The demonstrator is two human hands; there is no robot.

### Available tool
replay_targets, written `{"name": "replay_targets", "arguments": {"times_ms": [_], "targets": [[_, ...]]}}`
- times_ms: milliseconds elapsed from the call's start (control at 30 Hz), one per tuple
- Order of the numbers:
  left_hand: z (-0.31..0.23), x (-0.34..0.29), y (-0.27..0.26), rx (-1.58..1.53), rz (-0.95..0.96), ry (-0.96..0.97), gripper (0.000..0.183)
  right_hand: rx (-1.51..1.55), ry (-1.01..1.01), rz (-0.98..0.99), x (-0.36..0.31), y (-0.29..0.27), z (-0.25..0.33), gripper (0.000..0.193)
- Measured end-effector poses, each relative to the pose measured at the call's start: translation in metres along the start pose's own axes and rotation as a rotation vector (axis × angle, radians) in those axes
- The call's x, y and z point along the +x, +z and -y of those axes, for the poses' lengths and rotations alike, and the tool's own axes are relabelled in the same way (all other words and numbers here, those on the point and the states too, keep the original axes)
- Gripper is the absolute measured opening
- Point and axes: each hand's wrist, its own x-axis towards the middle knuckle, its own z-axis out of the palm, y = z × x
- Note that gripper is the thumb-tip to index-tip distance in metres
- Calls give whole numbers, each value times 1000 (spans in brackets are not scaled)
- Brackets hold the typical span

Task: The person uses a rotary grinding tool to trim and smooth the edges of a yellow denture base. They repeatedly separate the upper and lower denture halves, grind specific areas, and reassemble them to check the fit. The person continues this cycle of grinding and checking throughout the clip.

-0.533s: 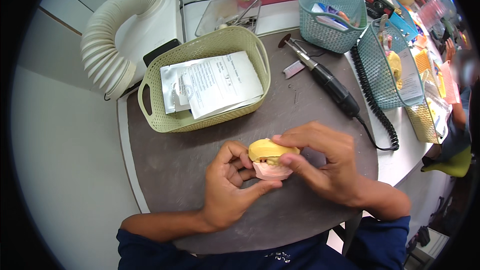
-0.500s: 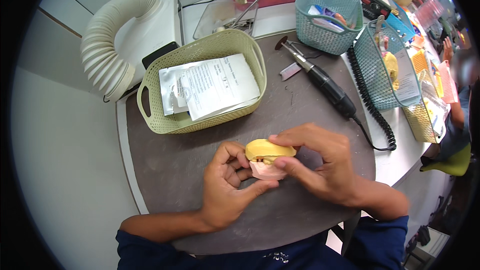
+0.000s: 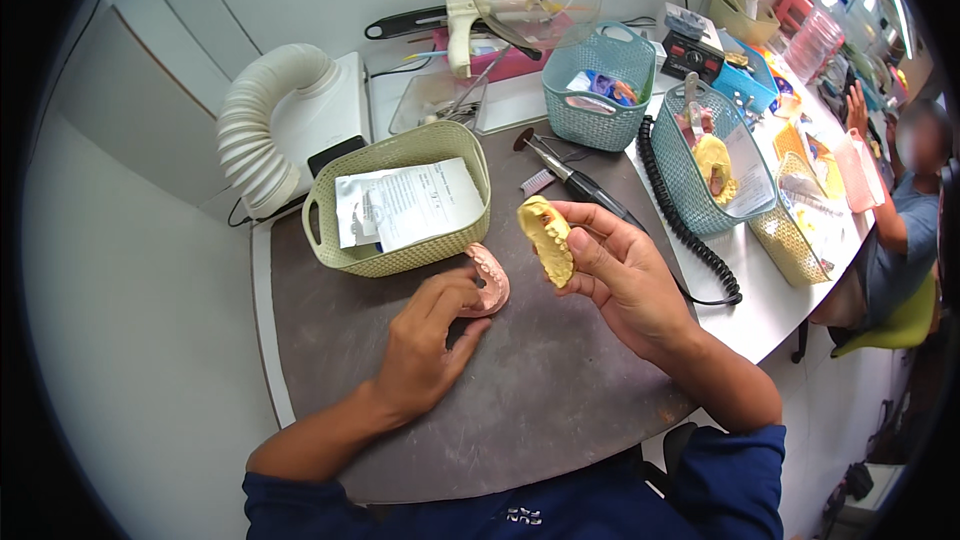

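While your right hand (image 3: 625, 275) lifts the yellow dental cast (image 3: 546, 239) clear of the dark round worktop (image 3: 520, 410), your fingers are closed around it: the thumb presses on its near edge and the other fingers wrap behind, so the tooth side faces left, toward your other hand. The cast stands nearly on edge, tilted, its upper end above your fingertips.

Your left hand (image 3: 425, 345) sits low on the worktop and holds the pink dental cast (image 3: 489, 278). Your fingers curl in on its left side, and the pink piece sticks out past the fingertips to the right, close to or resting on the surface; I cannot tell which. The two casts are apart, with a clear gap between them.

Just behind the pink cast stands the green basket (image 3: 400, 252), with a white paper packet (image 3: 405, 202) lying inside. Behind the yellow cast a black handpiece (image 3: 585, 188) lies on the worktop, and its coiled black cord (image 3: 672, 215) runs along the right, beside a teal basket (image 3: 700, 202).
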Motion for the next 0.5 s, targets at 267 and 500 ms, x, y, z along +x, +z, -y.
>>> {"name": "replay_targets", "arguments": {"times_ms": [267,500], "targets": [[-40,-5,1,-428,-188,-95,47,-32,136,236,-12,14,-19,42],[-24,-39,9,-1047,-171,-330,25,-1540,-812,-161,19,-10,11,40]]}}
